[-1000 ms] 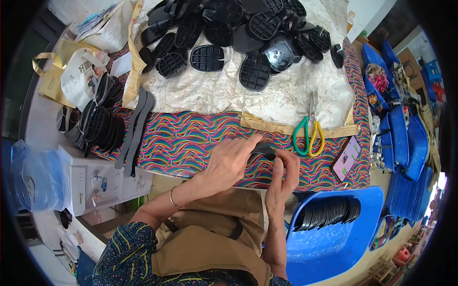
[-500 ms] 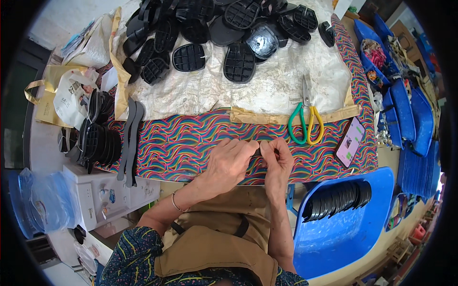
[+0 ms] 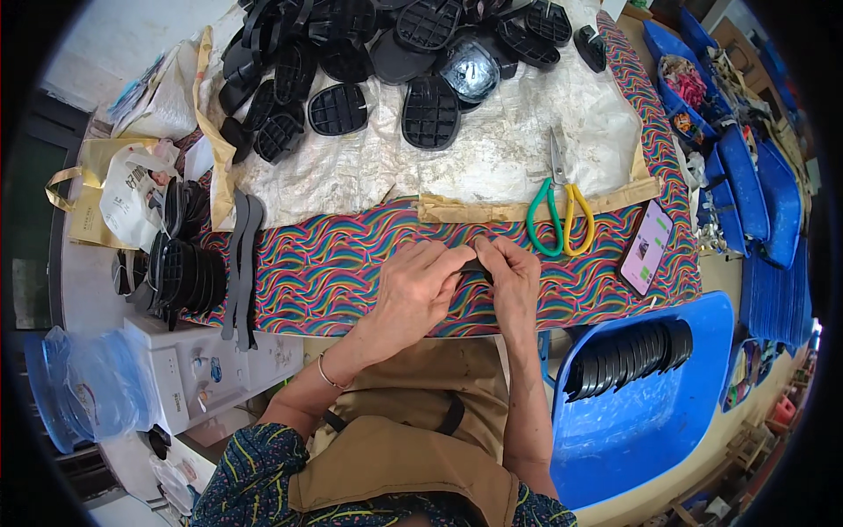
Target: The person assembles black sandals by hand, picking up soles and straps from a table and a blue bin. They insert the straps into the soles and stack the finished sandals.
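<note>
Both hands meet over the near part of the patterned tablecloth [image 3: 316, 285], a short way in front of my apron. My left hand [image 3: 417, 285] pinches one side of a small black piece [image 3: 472, 265], and the fingers of my right hand [image 3: 514, 277] are closed on its other side. Most of the piece is covered by the fingers, so its exact kind cannot be made out. Beyond my right hand lie scissors [image 3: 559, 178] with one green and one yellow handle. Two long dark strips [image 3: 235, 272] lie at the left of the cloth.
Black shoe soles [image 3: 430, 114] are heaped on a whitish sack sheet [image 3: 369, 167] at the back. More soles [image 3: 189, 272] stand bundled at the left edge. A phone [image 3: 645, 250] lies at the right. Below it, a blue tub [image 3: 645, 439] holds a row of black pieces [image 3: 628, 360].
My right hand has turned a little and its fingers have shifted on the black piece. Both hands remain together at it. The whole view has shifted slightly.
</note>
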Motion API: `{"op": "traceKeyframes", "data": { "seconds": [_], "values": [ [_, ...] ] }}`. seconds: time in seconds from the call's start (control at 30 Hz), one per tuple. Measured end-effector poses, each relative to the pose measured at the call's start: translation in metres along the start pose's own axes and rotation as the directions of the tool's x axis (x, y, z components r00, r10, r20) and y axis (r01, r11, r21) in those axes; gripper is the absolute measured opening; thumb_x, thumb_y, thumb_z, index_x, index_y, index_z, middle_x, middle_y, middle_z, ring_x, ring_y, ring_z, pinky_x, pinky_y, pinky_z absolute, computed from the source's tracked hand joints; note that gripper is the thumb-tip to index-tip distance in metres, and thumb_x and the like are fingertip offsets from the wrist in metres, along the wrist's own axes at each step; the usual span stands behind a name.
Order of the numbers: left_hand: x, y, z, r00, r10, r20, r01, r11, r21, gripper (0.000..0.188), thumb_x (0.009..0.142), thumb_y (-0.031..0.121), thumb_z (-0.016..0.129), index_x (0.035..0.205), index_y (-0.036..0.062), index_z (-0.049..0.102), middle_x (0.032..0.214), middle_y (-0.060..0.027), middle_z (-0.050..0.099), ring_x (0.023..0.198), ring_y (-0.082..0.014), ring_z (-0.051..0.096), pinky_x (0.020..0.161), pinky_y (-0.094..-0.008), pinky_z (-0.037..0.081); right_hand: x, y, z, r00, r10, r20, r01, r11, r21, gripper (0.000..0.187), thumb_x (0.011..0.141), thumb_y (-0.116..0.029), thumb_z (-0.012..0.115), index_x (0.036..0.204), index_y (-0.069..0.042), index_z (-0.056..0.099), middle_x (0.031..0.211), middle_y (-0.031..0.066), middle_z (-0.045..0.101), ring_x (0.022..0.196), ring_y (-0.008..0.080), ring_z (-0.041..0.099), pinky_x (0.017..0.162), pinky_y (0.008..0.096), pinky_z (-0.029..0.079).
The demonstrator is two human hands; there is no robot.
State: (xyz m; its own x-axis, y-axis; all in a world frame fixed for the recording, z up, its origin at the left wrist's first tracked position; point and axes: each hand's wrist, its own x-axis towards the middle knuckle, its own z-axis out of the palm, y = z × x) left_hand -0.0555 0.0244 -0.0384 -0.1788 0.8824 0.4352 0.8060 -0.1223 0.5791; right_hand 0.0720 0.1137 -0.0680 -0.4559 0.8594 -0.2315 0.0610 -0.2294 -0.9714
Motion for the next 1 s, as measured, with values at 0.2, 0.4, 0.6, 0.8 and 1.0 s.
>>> {"op": "traceKeyframes", "data": {
  "seconds": [0.2,0.4,0.6,0.8,1.0],
  "values": [
    [0.002,0.000,0.003,0.999,-0.028,-0.028,0.028,1.000,-0.014,0.034,0.072,-0.010,0.068,0.102,0.0036,0.066,0.084,-0.0147,0.064,0.077,-0.0337,0.064,0.067,-0.0405,0.052,0.001,-0.004,-0.007,0.998,-0.052,-0.019,0.045,0.963,-0.265,0.030,0.092,-0.018,0.062,0.075,0.006,0.054,0.061,0.0080,0.043,0.061,0.0110,0.038,0.056,0.0327,0.034],
    [0.004,-0.008,-0.003,0.994,-0.111,-0.023,0.110,0.993,-0.049,0.033,0.073,-0.011,0.066,0.103,0.0029,0.065,0.090,-0.0152,0.067,0.080,-0.0331,0.067,0.069,-0.0390,0.053,-0.014,-0.006,-0.025,0.948,-0.288,-0.136,0.210,0.885,-0.416,0.017,0.091,-0.013,0.065,0.085,0.003,0.062,0.070,0.0146,0.055,0.062,0.0242,0.050,0.061,0.0358,0.043],
    [0.002,-0.011,0.003,0.997,-0.076,-0.023,0.076,0.997,-0.008,0.034,0.072,-0.010,0.066,0.104,0.0033,0.066,0.091,-0.0151,0.068,0.079,-0.0326,0.067,0.068,-0.0386,0.053,-0.020,-0.027,-0.016,0.664,-0.680,0.311,0.644,0.309,-0.700,0.031,0.080,-0.010,0.069,0.110,-0.004,0.064,0.102,0.0108,0.060,0.100,0.0288,0.057,0.084,0.0410,0.047],
    [0.004,-0.007,-0.001,0.997,-0.073,0.006,0.073,0.997,-0.034,0.036,0.073,-0.010,0.068,0.107,0.0035,0.065,0.091,-0.0143,0.066,0.080,-0.0327,0.066,0.068,-0.0385,0.053,-0.006,-0.015,-0.020,0.520,-0.706,0.480,0.707,0.040,-0.706,0.033,0.074,-0.010,0.063,0.106,0.000,0.062,0.100,0.0098,0.057,0.102,0.0264,0.055,0.087,0.0400,0.045],
    [0.006,-0.002,-0.006,0.985,-0.136,0.110,0.149,0.982,-0.116,0.038,0.076,-0.008,0.071,0.111,0.0031,0.063,0.094,-0.0138,0.064,0.084,-0.0312,0.065,0.072,-0.0379,0.051,-0.001,0.008,-0.022,0.463,-0.722,0.514,0.649,-0.119,-0.752,0.025,0.075,-0.012,0.061,0.097,0.001,0.061,0.092,0.0113,0.056,0.090,0.0266,0.056,0.076,0.0380,0.046]
  ]
}}
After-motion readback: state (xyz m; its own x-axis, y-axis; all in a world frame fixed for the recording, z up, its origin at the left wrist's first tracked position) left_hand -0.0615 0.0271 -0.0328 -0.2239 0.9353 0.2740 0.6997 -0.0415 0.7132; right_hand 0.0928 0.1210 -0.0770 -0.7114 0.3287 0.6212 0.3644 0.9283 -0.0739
